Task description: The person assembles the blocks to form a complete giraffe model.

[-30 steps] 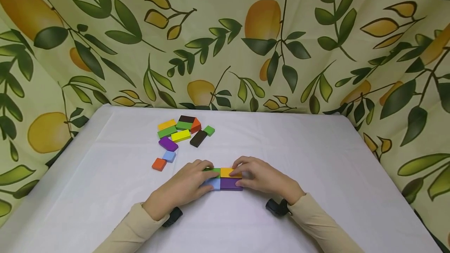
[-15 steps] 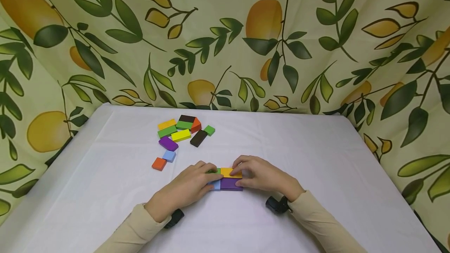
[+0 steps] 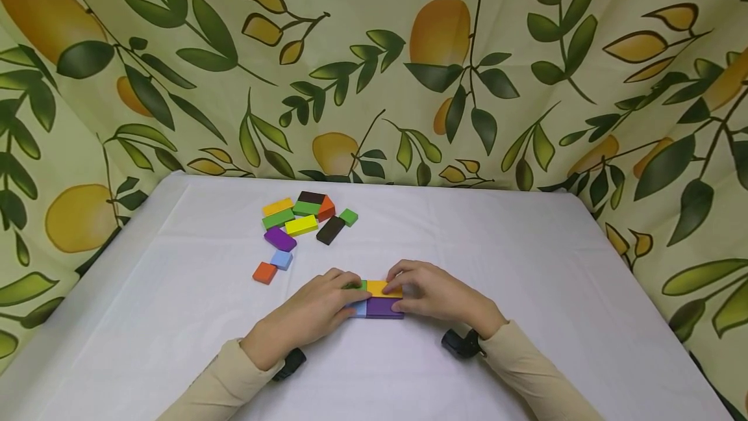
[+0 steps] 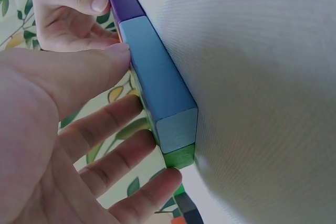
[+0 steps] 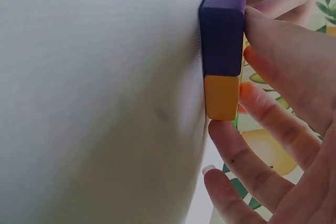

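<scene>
Four toy blocks lie together flat on the white cloth in two rows: green [image 3: 364, 285] and orange-yellow [image 3: 376, 287] behind, light blue [image 3: 360, 310] and purple [image 3: 382, 308] in front. My left hand [image 3: 312, 307] rests on the left end, covering much of the green and blue blocks. In the left wrist view its thumb touches the blue block [image 4: 157, 72], while its spread fingers reach the green one [image 4: 179, 156]. At the right end, my right hand [image 3: 438, 290] has its thumb on the purple block [image 5: 223, 35] and fingertips at the orange-yellow one [image 5: 222, 97].
Behind and left, several loose blocks lie in a group, including a yellow block [image 3: 301, 225], a dark brown block [image 3: 330, 230] and a purple piece [image 3: 280, 239]. Nearer are a light blue block [image 3: 282, 260] and an orange block [image 3: 265, 273]. A patterned curtain [image 3: 374, 83] hangs behind.
My left hand has shifted slightly right, its fingers drawing in over the green and blue blocks. My right hand stays in place, and the blocks look unmoved.
</scene>
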`<state>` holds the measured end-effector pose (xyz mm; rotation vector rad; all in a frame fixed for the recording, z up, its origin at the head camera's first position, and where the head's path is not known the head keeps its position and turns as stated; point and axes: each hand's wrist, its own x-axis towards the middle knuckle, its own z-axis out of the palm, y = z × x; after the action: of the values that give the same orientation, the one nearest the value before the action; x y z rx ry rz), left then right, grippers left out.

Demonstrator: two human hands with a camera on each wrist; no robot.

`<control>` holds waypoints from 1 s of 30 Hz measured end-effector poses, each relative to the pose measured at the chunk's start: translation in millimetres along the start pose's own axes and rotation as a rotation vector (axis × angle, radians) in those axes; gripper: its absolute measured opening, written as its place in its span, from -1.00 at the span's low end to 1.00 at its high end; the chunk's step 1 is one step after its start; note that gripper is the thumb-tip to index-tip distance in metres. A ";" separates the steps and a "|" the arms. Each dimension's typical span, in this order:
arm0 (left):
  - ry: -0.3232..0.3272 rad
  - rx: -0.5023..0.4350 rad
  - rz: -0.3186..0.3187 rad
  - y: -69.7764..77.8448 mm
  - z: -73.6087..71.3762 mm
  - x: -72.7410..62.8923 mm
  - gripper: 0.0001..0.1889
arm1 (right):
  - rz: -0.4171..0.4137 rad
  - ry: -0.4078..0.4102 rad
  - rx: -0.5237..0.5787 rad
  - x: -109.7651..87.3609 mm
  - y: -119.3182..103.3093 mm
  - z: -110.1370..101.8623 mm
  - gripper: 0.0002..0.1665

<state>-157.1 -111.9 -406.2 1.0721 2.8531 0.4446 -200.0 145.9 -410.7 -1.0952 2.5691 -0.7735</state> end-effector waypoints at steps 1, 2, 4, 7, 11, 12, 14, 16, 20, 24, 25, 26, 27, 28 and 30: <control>0.001 -0.005 -0.004 -0.2 0.0 0.0 -0.64 | 0.000 0.000 0.001 -0.1 0.0 0.1 -0.73; 0.001 -0.011 -0.011 -0.4 0.0 0.0 -0.64 | 0.000 0.001 0.000 -0.1 0.2 0.3 -0.73; 0.000 -0.029 -0.033 -1.0 0.0 -0.3 -0.63 | 0.000 0.002 -0.002 0.0 0.3 0.5 -0.73; -0.004 -0.048 -0.056 -2.2 0.1 -0.9 -0.62 | 0.001 0.000 -0.006 -0.1 0.7 1.0 -0.72; -0.007 -0.049 -0.047 -3.3 0.7 -1.5 -0.62 | 0.004 -0.003 0.000 -0.9 1.0 1.2 -0.72; -0.006 -0.046 -0.041 -3.4 0.9 -1.5 -0.63 | 0.003 -0.002 0.002 -1.1 1.1 1.3 -0.72; -0.002 -0.040 -0.032 -3.4 0.8 -1.7 -0.63 | 0.000 -0.001 0.007 -1.2 1.2 1.3 -0.72; -0.001 -0.036 -0.028 -3.3 0.4 -1.8 -0.63 | -0.006 0.001 0.004 -1.2 1.4 1.4 -0.73; -0.005 -0.043 -0.030 -3.1 -0.2 -2.1 -0.62 | -0.015 0.002 -0.004 -1.4 1.2 1.4 -0.73; -0.004 -0.041 -0.031 -2.8 -0.7 -2.3 -0.62 | -0.013 0.000 -0.012 -1.9 0.8 1.2 -0.73; -0.004 -0.039 -0.031 -2.7 -0.8 -2.3 -0.62 | -0.012 0.000 -0.014 -2.0 0.6 1.2 -0.73; -0.003 -0.037 -0.030 -2.7 -0.8 -2.2 -0.61 | -0.012 0.000 -0.016 -2.1 0.5 1.1 -0.73; -0.003 -0.036 -0.028 -2.6 -0.7 -1.9 -0.61 | -0.012 0.000 -0.018 -2.2 0.4 1.0 -0.73; -0.003 -0.034 -0.023 -2.5 -0.6 -1.7 -0.61 | -0.014 0.000 -0.021 -2.4 0.4 0.9 -0.73; -0.002 -0.029 -0.010 -2.2 -0.3 -1.1 -0.62 | -0.019 -0.001 -0.028 -2.6 0.4 0.2 -0.73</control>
<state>-157.8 -114.3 -406.6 1.0525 2.8399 0.4819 -198.4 147.8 -411.1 -1.1296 2.5800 -0.7434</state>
